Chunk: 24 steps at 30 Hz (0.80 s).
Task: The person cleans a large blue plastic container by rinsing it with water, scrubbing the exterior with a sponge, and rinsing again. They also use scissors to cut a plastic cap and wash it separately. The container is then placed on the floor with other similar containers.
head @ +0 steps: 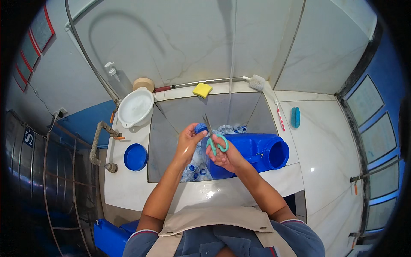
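Observation:
Over the sink, my left hand (pixel 188 141) grips a small blue ribbed plastic cap (pixel 200 128) between thumb and fingers. My right hand (pixel 226 155) holds scissors with mint-green handles (pixel 223 143), their blades pointing up close beside the cap; whether they touch it I cannot tell. Beneath my right hand and forearm lies a large blue plastic jug (pixel 245 146) on its side, its uncapped mouth (pixel 278 153) facing right over the sink's edge. Clear plastic bottles with blue parts (pixel 191 172) lie in the sink, partly hidden by the jug and my hands.
Left of the sink are a round blue lid (pixel 135 157), a white basin (pixel 136 107), a pump bottle (pixel 117 78) and pipework (pixel 96 144). A yellow sponge (pixel 202 90) and a long-handled brush (pixel 257 82) lie along the back ledge. A toothbrush (pixel 280 117) and a teal brush (pixel 295 117) lie right.

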Each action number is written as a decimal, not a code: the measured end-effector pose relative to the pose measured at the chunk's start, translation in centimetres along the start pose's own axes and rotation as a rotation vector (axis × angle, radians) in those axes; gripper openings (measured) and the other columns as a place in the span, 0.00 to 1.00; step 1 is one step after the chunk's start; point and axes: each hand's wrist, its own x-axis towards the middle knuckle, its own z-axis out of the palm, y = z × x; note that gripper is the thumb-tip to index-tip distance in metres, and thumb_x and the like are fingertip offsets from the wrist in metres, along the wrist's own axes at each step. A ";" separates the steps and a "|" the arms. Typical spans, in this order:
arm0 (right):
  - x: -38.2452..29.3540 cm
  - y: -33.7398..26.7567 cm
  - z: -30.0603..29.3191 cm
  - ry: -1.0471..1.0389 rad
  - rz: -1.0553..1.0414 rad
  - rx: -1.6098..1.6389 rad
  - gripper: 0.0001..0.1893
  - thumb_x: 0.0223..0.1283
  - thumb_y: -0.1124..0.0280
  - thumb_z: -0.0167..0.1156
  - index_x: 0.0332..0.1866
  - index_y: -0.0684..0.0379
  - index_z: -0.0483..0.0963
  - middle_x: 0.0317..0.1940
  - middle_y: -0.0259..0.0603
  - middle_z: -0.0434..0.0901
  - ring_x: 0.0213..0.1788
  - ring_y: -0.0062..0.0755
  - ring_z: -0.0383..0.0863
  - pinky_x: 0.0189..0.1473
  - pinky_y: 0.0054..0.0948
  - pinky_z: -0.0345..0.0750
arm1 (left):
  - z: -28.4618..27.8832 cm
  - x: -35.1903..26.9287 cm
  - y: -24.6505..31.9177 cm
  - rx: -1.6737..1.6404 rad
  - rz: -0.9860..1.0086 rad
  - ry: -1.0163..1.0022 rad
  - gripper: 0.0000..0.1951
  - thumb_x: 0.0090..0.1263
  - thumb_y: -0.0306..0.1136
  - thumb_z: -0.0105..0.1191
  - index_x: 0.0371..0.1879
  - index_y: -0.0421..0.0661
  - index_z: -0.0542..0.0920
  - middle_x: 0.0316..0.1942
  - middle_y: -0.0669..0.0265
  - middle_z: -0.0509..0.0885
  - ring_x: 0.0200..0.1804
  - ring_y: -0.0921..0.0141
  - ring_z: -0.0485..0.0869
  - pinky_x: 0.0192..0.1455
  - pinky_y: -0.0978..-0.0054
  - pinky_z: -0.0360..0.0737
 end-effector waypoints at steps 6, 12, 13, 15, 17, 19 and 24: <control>-1.5 -0.6 0.6 -0.100 0.136 -0.002 0.29 0.64 0.42 0.46 0.29 0.63 0.74 0.15 0.38 0.73 0.07 0.11 0.56 0.09 0.11 0.53 | -1.9 1.8 -0.8 -0.028 0.026 0.070 0.11 0.61 0.23 0.57 0.42 0.42 0.77 0.34 0.71 0.80 0.37 0.79 0.77 0.45 0.83 0.72; -1.1 0.0 0.7 -0.128 0.131 0.128 0.30 0.68 0.47 0.42 0.28 0.68 0.74 0.13 0.41 0.73 0.06 0.13 0.54 0.07 0.11 0.53 | -1.4 1.4 0.1 -0.010 0.017 0.049 0.11 0.61 0.22 0.56 0.43 0.40 0.76 0.36 0.69 0.81 0.40 0.78 0.78 0.47 0.82 0.73; -1.1 0.0 0.7 -0.142 0.124 0.132 0.31 0.68 0.46 0.42 0.29 0.68 0.74 0.13 0.41 0.73 0.06 0.13 0.54 0.07 0.11 0.53 | -1.4 1.3 0.1 -0.009 0.010 0.043 0.11 0.61 0.21 0.56 0.43 0.40 0.76 0.36 0.69 0.81 0.40 0.78 0.78 0.48 0.82 0.73; -1.0 0.3 0.8 -0.129 0.101 0.119 0.30 0.68 0.47 0.42 0.28 0.68 0.74 0.13 0.41 0.73 0.05 0.13 0.54 0.07 0.11 0.53 | -1.4 1.1 0.0 -0.014 0.027 0.046 0.11 0.62 0.21 0.55 0.43 0.40 0.76 0.37 0.69 0.81 0.40 0.78 0.78 0.48 0.82 0.73; -1.1 0.7 1.0 -0.110 0.066 0.095 0.30 0.67 0.47 0.43 0.28 0.67 0.74 0.13 0.40 0.73 0.06 0.12 0.54 0.07 0.11 0.53 | -1.4 1.0 -0.1 -0.010 0.041 0.039 0.11 0.62 0.21 0.55 0.44 0.40 0.76 0.37 0.69 0.81 0.41 0.78 0.78 0.49 0.82 0.73; -1.2 1.0 1.1 -0.084 0.018 0.061 0.28 0.67 0.47 0.44 0.28 0.67 0.74 0.13 0.39 0.72 0.06 0.12 0.55 0.07 0.11 0.52 | -1.3 0.8 0.0 0.004 0.050 0.021 0.11 0.62 0.21 0.55 0.44 0.39 0.76 0.38 0.68 0.81 0.41 0.78 0.78 0.49 0.82 0.73; -0.8 0.8 1.5 0.119 -0.047 0.061 0.25 0.65 0.48 0.50 0.28 0.65 0.73 0.12 0.35 0.70 0.07 0.10 0.55 0.08 0.12 0.50 | -1.6 0.0 -1.7 0.722 0.633 -0.006 0.10 0.60 0.24 0.58 0.40 0.39 0.78 0.34 0.68 0.81 0.38 0.78 0.77 0.43 0.81 0.73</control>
